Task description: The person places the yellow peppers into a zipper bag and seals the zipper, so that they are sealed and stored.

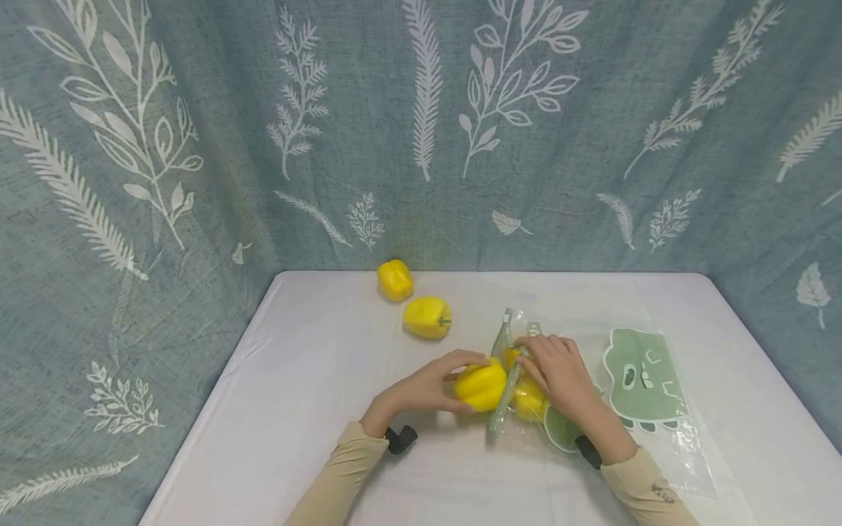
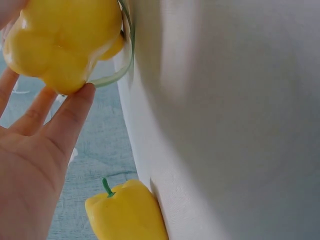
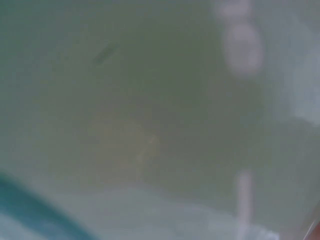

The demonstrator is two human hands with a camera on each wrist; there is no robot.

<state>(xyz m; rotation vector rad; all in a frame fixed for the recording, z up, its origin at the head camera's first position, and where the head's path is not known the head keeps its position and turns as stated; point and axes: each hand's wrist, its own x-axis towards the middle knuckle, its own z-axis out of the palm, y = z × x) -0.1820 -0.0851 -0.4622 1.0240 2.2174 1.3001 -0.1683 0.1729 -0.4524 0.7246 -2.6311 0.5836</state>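
My left hand (image 1: 434, 383) grips a yellow bell pepper (image 1: 479, 389), fingers over the top and thumb below. The pepper sits at the mouth of a clear zip bag with a green strip (image 1: 505, 398) along its opening. In the left wrist view the pepper's lobed end (image 2: 65, 45) faces the camera, fingertips against it. My right hand (image 1: 564, 372) holds the bag by the upper edge of its mouth. More yellow pepper (image 1: 528, 400) shows through the plastic inside. Blurred green print (image 3: 165, 100) fills the right wrist view, hiding the right fingers.
Two loose yellow peppers lie on the white table, one near the back edge (image 1: 395, 280) and one closer (image 1: 427, 317). Clear plastic with a green cartoon face (image 1: 647, 376) lies flat to the right. A patterned blue-green curtain (image 1: 368, 131) surrounds the table's back and sides.
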